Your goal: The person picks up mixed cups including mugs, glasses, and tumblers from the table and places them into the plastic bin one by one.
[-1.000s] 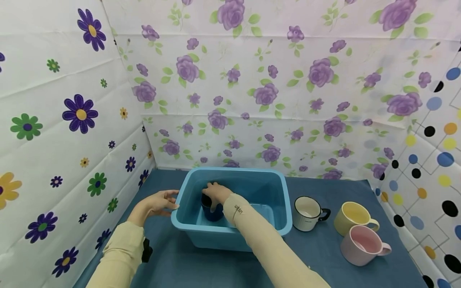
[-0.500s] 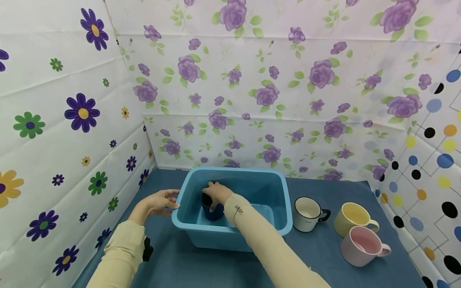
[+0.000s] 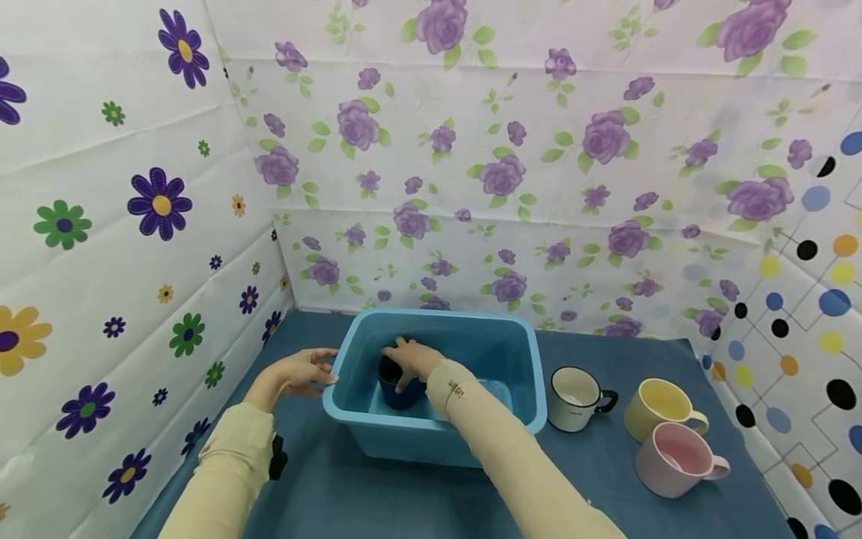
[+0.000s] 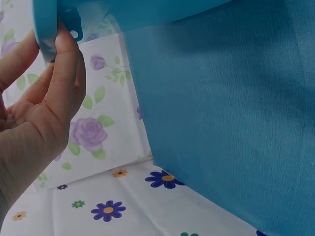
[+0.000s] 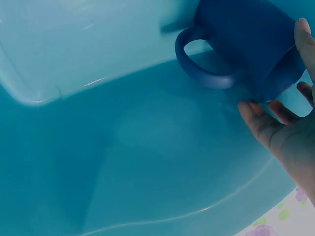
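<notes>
A light blue plastic basin [image 3: 438,442] stands on the table. My left hand [image 3: 301,372] pinches its left rim; in the left wrist view the thumb and fingers lie on either side of the rim [image 4: 45,29]. Inside the basin, at its left end, is a dark blue mug [image 3: 397,393]. My right hand [image 3: 416,359] reaches in from above and holds the mug by its upper rim. In the right wrist view the mug's handle [image 5: 202,73] points away from the fingers. The hand partly hides the mug's mouth.
To the right of the basin stand a white enamel mug [image 3: 571,408] with a black handle, a yellow mug [image 3: 646,419] and a pink mug [image 3: 667,468]. Blue cloth [image 3: 377,501] covers the table. Flower-patterned [image 3: 471,247] and dotted sheets [image 3: 808,337] enclose the back and sides.
The head view has shifted slightly. Both hands keep their places on the basin's rim and the dark blue mug, with only a slight shift of the right forearm.
</notes>
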Demonstrator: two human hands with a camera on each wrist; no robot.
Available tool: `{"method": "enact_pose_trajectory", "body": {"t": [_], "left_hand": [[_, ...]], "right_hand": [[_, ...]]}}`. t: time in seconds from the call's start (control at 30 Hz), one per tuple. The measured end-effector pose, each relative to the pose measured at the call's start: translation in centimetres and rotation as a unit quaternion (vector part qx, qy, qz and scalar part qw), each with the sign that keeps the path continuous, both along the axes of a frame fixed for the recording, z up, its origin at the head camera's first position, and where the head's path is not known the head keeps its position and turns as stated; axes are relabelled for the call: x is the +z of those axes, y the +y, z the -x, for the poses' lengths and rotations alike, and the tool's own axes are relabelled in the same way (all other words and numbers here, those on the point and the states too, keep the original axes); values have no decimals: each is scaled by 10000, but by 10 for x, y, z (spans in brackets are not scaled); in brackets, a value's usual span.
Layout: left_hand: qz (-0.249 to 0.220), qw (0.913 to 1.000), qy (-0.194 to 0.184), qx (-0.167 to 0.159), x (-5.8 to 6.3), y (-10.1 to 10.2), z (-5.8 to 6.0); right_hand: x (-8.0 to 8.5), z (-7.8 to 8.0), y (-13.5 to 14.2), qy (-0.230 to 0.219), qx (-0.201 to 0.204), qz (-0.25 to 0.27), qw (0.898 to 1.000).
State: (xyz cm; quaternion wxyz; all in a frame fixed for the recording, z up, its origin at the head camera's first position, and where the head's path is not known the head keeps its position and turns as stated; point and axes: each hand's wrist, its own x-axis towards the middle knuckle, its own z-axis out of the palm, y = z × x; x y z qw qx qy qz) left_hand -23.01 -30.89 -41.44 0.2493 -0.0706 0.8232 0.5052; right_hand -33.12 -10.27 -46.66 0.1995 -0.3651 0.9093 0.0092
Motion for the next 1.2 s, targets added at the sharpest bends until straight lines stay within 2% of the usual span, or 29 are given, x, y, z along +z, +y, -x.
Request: {"method": "enact_pose_trajectory", "body": {"t": [0.2, 0.37, 0.67, 0.7, 0.77, 0.9, 0.93, 1.2], "left_hand": [[69, 10000, -18, -17, 1, -2, 0], [107, 9997, -6, -214, -1, 2, 2], [71, 9992, 124, -384, -2, -1, 2], [103, 9991, 134, -387, -1, -3, 1], [151, 9990, 152, -404, 0, -6, 0], [211, 9985, 183, -473, 3, -8, -4], [216, 9981, 185, -540, 4, -9, -4], [183, 9980, 143, -596, 3, 1, 1]], "right_hand": [[3, -2, 6, -28, 52, 94, 9999], [7, -4, 18, -11, 92, 129, 9999], [15, 2, 24, 339, 253, -76, 9991], [9, 8, 23, 395, 342, -39, 9986], [13, 7, 21, 447, 426, -97, 9980], [18, 0, 21, 557, 707, 13, 9959], [26, -7, 23, 540, 705, 11, 9960], [34, -21, 48, 727, 828, 265, 9936]]}}
